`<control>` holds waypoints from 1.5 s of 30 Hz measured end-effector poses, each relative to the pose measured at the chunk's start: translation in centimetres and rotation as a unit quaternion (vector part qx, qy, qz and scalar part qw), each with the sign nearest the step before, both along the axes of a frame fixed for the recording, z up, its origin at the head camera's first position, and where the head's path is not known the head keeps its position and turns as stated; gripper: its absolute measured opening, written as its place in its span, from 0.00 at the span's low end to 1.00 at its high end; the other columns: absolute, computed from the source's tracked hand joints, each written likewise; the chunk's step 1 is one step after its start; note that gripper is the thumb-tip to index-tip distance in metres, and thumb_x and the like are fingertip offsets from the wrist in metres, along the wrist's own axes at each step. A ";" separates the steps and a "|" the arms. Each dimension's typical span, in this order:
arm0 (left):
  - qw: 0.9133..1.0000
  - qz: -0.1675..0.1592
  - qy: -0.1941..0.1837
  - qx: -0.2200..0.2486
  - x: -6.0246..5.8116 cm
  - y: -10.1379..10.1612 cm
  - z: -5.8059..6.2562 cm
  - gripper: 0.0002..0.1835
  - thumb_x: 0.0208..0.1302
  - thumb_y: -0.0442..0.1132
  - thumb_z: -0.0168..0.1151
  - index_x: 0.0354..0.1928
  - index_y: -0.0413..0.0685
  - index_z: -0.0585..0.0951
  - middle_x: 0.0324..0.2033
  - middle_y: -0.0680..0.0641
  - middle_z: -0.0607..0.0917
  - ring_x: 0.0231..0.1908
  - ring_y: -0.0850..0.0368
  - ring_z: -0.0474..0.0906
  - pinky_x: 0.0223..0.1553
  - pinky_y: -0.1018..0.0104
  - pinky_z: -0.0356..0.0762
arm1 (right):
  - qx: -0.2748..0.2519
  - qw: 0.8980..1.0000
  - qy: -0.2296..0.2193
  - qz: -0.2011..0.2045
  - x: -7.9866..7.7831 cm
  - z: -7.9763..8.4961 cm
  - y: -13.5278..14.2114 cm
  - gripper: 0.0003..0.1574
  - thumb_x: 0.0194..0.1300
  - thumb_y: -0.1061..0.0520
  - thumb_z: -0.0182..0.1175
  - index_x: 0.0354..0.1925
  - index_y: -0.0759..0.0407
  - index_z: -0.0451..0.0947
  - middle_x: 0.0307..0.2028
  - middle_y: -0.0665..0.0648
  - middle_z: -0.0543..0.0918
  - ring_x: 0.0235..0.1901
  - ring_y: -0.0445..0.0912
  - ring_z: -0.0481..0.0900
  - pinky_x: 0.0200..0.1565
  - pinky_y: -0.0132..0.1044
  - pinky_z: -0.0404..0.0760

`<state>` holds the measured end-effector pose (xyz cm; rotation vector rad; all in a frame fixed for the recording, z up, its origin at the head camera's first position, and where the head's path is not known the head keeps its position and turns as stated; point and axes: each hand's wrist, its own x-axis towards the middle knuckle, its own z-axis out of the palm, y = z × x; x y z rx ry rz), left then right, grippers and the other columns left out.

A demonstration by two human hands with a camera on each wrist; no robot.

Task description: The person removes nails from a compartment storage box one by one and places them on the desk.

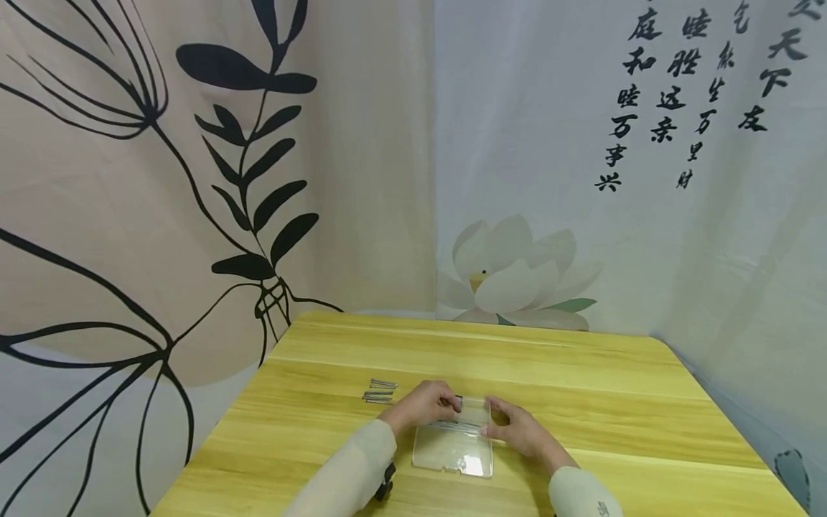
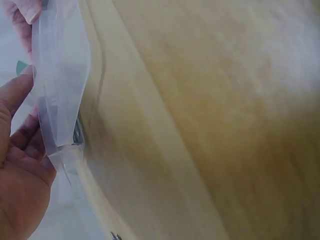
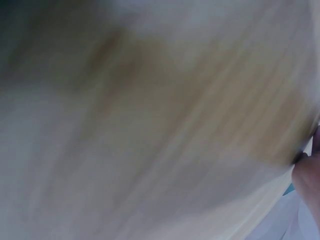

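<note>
Sleeves [image 1: 345, 470] frame the box [image 1: 452, 444], open on the table [image 1: 607, 388]: right hand [image 1: 520, 431] grips its right end, left hand [image 1: 421, 405] curls at its left, can't tell what it's pinching. Probably light, stiff, slick, brittle; side walls look the best hold.

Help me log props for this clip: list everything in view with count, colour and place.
Table: one, yellow wood-grain, centre.
Clear plastic case: one, transparent, open on the table.
Loose metal pieces: several, silver-grey, left of the case.
Inner metal pieces: count unclear, grey, across the case's middle.
Dark piece: one, near-black, case's far side, unidentifiable.
Cloth backdrop: two panels, beige and whitish, behind.
Plant prints: several, black, left panel.
Lotus print: one, white, right panel.
Writing: several columns, black, right panel.
Black device: one, by a sleeve.
Sleeves: two, cream, foreground.
Left hand: one, case's far left.
Right hand: one, holding the case's right edge.
</note>
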<state>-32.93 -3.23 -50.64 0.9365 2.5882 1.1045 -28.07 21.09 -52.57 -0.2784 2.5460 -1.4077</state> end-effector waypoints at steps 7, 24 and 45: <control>1.000 0.006 -0.001 -0.007 0.1 -0.1 0.0 0.03 0.61 0.35 0.71 0.36 0.48 0.89 0.32 0.59 0.79 0.34 0.67 0.74 0.38 0.71 0.75 | 0.017 1.000 0.010 -0.005 -0.3 0.0 -0.1 0.49 0.62 0.45 0.69 0.73 0.59 0.63 0.69 0.64 0.67 0.71 0.67 0.54 0.66 0.68 0.51; 0.999 -0.006 0.008 -0.038 0.1 0.3 0.2 0.03 0.58 0.33 0.72 0.33 0.47 0.90 0.28 0.59 0.81 0.30 0.69 0.74 0.35 0.74 0.75 | 0.012 1.000 0.007 -0.003 -0.1 0.0 -0.1 0.49 0.62 0.46 0.69 0.73 0.60 0.62 0.70 0.65 0.66 0.71 0.67 0.53 0.66 0.68 0.50; 0.986 -0.033 0.096 -0.135 0.2 1.2 0.4 0.02 0.60 0.37 0.72 0.34 0.50 0.91 0.27 0.60 0.77 0.29 0.71 0.69 0.33 0.77 0.69 | 0.010 1.000 0.013 -0.005 0.0 0.0 -0.2 0.48 0.62 0.48 0.70 0.73 0.62 0.62 0.69 0.66 0.66 0.71 0.68 0.54 0.66 0.67 0.50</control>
